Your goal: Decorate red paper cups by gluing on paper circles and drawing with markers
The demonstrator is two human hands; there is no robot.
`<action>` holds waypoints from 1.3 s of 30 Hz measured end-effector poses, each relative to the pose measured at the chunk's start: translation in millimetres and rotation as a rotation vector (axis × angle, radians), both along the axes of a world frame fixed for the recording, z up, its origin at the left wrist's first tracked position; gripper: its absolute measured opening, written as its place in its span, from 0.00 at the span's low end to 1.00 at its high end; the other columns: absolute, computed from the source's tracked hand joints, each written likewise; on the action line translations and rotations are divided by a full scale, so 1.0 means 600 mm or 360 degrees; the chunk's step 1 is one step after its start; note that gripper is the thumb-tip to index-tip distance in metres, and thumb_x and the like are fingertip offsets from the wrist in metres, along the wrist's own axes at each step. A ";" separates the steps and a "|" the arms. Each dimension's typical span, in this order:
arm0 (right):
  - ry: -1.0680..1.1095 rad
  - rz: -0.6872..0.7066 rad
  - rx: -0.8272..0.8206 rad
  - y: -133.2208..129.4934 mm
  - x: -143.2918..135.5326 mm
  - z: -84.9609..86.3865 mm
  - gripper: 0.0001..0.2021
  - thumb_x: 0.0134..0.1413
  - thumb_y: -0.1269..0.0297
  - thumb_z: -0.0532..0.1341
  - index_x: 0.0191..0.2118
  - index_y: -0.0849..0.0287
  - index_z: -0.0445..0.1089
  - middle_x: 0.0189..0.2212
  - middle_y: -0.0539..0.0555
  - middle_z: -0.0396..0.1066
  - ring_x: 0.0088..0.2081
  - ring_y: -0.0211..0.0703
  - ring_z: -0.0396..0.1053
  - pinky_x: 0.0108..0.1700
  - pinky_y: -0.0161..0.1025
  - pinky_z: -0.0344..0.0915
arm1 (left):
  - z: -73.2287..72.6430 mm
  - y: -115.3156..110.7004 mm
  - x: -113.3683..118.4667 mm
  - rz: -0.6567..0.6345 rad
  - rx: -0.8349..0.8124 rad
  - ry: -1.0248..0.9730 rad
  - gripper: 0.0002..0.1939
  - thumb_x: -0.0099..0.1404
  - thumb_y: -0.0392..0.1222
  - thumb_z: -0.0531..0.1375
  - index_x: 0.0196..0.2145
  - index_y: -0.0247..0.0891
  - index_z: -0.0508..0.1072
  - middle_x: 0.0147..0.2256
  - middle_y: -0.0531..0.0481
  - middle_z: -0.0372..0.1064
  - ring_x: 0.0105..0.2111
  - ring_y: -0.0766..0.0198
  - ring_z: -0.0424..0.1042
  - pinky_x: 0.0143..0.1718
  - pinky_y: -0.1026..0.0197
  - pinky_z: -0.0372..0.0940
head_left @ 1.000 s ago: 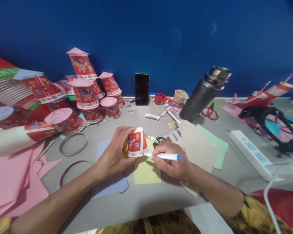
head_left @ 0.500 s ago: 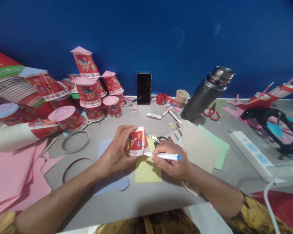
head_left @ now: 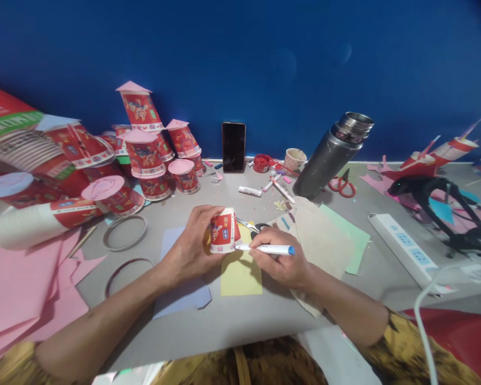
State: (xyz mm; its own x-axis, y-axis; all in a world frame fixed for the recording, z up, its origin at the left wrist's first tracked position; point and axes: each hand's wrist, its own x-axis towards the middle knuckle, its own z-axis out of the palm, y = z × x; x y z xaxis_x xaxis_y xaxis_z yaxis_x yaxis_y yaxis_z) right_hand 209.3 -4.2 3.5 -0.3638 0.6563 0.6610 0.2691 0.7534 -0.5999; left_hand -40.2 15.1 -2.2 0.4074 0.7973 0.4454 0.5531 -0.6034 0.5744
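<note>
1. Paper cup [head_left: 222, 231], printed in red and white, is up in front of the person at the middle of the desk [head_left: 240, 321], base upward and wide rim down, with a yellow sheet [head_left: 241, 282] below and behind it in the view. Whether any of the rim rests on something, I cannot tell.
2. The left hand [head_left: 192, 239] is curved in a half-open C around the cup's left side, fingers high and behind, thumb low by the rim; it has hold of the cup.
3. The right hand [head_left: 281, 261] is closed in a writing grip on a white felt-tip marker [head_left: 276, 249] with a blue end. Its tip meets, or nearly meets, the pale band near the cup's rim; actual contact is too fine to confirm.
4. Little has changed over the last second: both grips match the earlier views, and the marker tip keeps to the same right-hand part of the band. Cup, marker and yellow sheet all sit slightly higher in view, which looks like head movement more than handling.
5. That steadiness suggests marking work in hand on one small spot, with the cup serving as a braced surface. Any fresh ink is too small to make out.
6. Scissors [head_left: 246, 224] lie just behind the marker, partly hidden by the right hand and apparently out of use.
</note>
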 end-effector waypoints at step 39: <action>0.0102 -0.0285 -0.0061 0.000 0.013 -0.003 0.06 0.73 0.63 0.62 0.49 0.55 0.76 0.39 0.55 0.83 0.36 0.44 0.80 0.40 0.39 0.75 | 0.014 -0.001 -0.001 0.0042 -0.0465 -0.0218 0.37 0.61 0.41 0.69 0.66 0.43 0.63 0.66 0.38 0.67 0.65 0.45 0.73 0.68 0.40 0.69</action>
State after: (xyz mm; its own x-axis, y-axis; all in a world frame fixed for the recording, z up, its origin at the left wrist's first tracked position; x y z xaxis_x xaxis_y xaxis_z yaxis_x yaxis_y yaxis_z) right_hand 217.0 -4.3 2.0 -0.1969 0.7318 0.6525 0.3570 0.6733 -0.6474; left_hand -40.5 14.6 5.9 0.3368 0.9091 0.2453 0.4720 -0.3884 0.7914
